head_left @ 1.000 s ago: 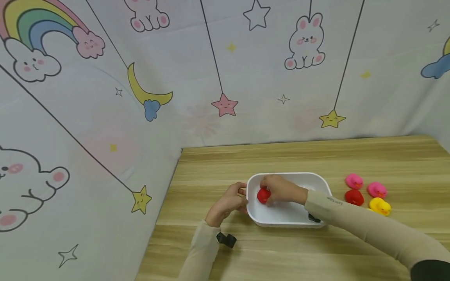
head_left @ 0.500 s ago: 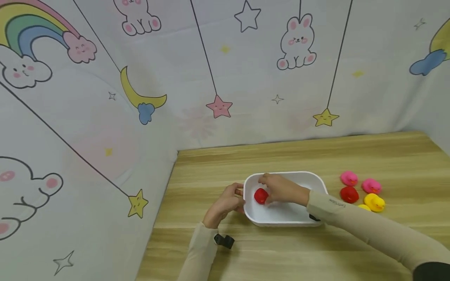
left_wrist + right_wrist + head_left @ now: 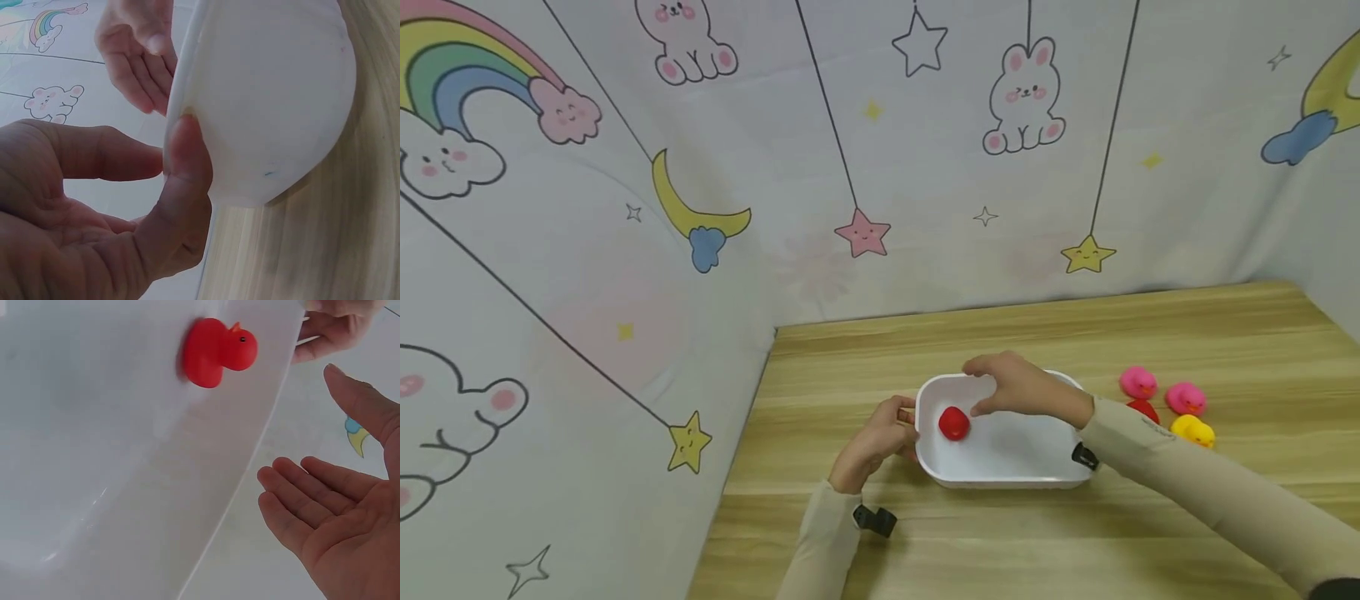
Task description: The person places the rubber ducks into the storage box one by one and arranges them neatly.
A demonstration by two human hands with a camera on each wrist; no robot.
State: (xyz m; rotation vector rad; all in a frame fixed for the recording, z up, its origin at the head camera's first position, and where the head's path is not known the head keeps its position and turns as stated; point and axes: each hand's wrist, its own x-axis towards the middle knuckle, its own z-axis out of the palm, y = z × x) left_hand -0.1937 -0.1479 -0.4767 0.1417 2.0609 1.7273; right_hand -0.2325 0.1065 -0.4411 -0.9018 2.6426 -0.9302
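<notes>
A white plastic tub (image 3: 1022, 454) stands on the wooden table, and a red rubber duck (image 3: 954, 423) sits inside near its left end. At that left end my left hand (image 3: 876, 439) pinches the rim between thumb and fingers, as the left wrist view shows with the tub wall (image 3: 275, 94). Over the far part of the tub hovers my right hand (image 3: 1026, 388), fingers extended and thumb spread, holding nothing. In the right wrist view the red duck (image 3: 212, 353) lies apart from the right hand (image 3: 337, 512).
To the right of the tub sit two pink ducks (image 3: 1186, 399), a yellow duck (image 3: 1192, 432) and another red duck (image 3: 1142, 410), which the right sleeve partly covers. A printed white curtain (image 3: 925, 167) hangs behind and left of the table (image 3: 880, 350).
My right hand has let go of the red duck and lifted away, up and to the right. The duck stays in the tub. My left hand keeps its hold on the rim.
</notes>
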